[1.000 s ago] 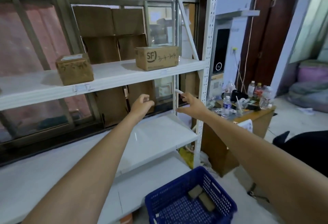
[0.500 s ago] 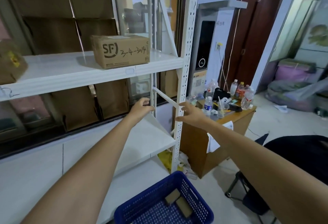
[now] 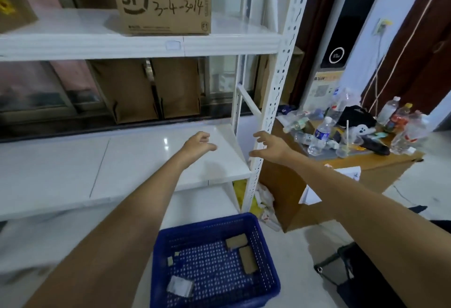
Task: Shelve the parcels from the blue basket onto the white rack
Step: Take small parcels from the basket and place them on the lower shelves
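The blue basket (image 3: 269,276) sits on the floor below my arms. Inside it lie two small brown parcels (image 3: 247,259) and a small white packet (image 3: 181,286). The white rack (image 3: 273,93) fills the left and middle of the view. A cardboard box marked SF (image 3: 162,5) stands on its upper shelf, and another brown box (image 3: 13,5) shows at the far left. My left hand (image 3: 199,145) hovers over the bare middle shelf, fingers apart, holding nothing. My right hand (image 3: 269,145) is beside the rack's front upright, fingers spread and holding nothing.
A low wooden table (image 3: 361,163) to the right of the rack carries several bottles and clutter. Flattened cardboard (image 3: 146,88) leans behind the rack. A black chair (image 3: 341,276) stands at the lower right. Yellow and white bags (image 3: 258,200) lie by the rack's foot.
The view has moved closer to the rack and tilted down, showing more of the basket. Both hands have dropped lower and stay free of any parcel.
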### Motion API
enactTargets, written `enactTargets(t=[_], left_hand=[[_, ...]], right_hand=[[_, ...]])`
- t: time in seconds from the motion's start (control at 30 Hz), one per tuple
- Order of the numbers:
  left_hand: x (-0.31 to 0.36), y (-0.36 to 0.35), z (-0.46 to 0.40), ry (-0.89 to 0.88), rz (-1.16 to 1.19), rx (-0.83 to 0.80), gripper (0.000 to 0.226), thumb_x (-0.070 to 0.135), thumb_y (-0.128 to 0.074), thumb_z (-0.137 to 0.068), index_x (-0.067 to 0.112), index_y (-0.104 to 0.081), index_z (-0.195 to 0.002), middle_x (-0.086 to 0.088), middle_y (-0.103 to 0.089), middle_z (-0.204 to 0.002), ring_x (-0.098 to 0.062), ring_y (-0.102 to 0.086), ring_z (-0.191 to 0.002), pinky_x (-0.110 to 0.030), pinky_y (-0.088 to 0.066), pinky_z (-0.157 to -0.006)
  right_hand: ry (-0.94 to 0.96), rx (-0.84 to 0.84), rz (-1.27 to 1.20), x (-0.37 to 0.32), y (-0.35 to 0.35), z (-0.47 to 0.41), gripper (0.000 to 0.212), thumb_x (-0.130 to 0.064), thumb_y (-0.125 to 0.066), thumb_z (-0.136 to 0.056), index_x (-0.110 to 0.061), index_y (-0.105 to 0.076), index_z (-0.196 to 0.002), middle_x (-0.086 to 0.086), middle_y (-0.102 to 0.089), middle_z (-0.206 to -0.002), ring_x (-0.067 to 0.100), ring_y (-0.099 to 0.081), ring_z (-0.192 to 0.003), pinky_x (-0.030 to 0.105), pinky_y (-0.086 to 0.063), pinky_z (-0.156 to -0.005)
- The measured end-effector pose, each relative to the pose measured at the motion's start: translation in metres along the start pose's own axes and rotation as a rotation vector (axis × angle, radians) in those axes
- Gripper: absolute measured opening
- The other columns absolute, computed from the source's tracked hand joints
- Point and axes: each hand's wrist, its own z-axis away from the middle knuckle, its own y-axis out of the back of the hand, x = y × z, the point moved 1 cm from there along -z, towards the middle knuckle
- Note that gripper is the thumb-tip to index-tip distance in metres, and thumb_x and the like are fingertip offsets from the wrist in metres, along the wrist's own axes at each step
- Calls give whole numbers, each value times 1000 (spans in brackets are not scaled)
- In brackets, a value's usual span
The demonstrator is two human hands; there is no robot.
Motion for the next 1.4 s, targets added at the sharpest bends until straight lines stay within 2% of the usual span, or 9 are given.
enactTargets(t=[0.43,0.7,0.83,0.93,1.07,1.17,1.23,1.33,1.4], left_hand=[[-177,-89,-4,258,-9,-17,53,27,-65,-85,16,-47,-134,-3,-51,-136,-21,-46,-124,-31,-35,-101],[-417,-145,-30,379,-125,19,53,24,-64,-89,7,-44,-136,-13,-50,-135,-28,-52,-113,-42,-40,-103],[-546,-173,-44,432,-155,45,44,23,-63,-90,9,-45,-129,0,-50,-91,-19,-48,-84,-41,-41,-92],[-638,-194,-58,488,-165,81,31,22,-60,-92,15,-45,-118,-3,-48,-100,-20,-48,-89,-40,-41,-85],[-746,-216,-84,592,-233,90,42,12,-49,-95,-14,-42,-127,-37,-48,-122,-42,-54,-91,-49,-40,-81],[-805,-228,-91,583,-277,70,35,18,-40,-101,-2,-45,-129,-26,-51,-131,-37,-55,-105,-43,-43,-85],[-834,-234,-91,597,-371,-5,29,23,-34,-103,12,-43,-129,-8,-54,-109,-21,-53,-85,-38,-41,-75],[-859,-240,-95,657,-468,-44,32,19,-32,-104,25,-34,-72,5,-24,-70,-8,-23,-58,-29,-30,-61],[-862,-244,-96,691,-473,-125,38,12,-31,-103,24,-26,-67,5,-18,-69,-8,-16,-57,-27,-24,-55]], right_hand=[[-97,-260,21,131,-142,-20,71,-42,-72,-82,-24,-40,-143,6,-50,-143,26,-52,-124,34,-45,-101],[-67,-406,-43,237,-365,-58,70,-38,-73,-85,-19,-39,-143,10,-45,-145,29,-48,-127,38,-45,-100],[-76,-491,-72,279,-493,-82,71,-41,-71,-86,-21,-38,-144,8,-43,-147,29,-47,-128,38,-43,-102],[-89,-557,-60,308,-592,-101,67,-43,-67,-88,-21,-38,-144,7,-44,-145,27,-53,-117,37,-45,-99],[-80,-714,28,341,-709,-125,45,-38,-53,-99,-11,-54,-134,8,-49,-143,26,-53,-117,40,-42,-105],[-111,-828,74,362,-773,-137,54,-33,-50,-100,-5,-39,-145,11,-37,-152,31,-44,-131,39,-42,-106],[-110,-867,69,367,-801,-140,55,-29,-49,-101,-5,-32,-148,12,-37,-148,29,-47,-126,36,-43,-99],[-89,-904,79,367,-830,-138,43,-22,-40,-104,-2,-39,-142,15,-44,-139,25,-50,-102,32,-38,-85],[-86,-941,96,367,-848,-135,43,-22,-36,-105,-1,-39,-143,15,-39,-148,30,-47,-121,38,-41,-98]])
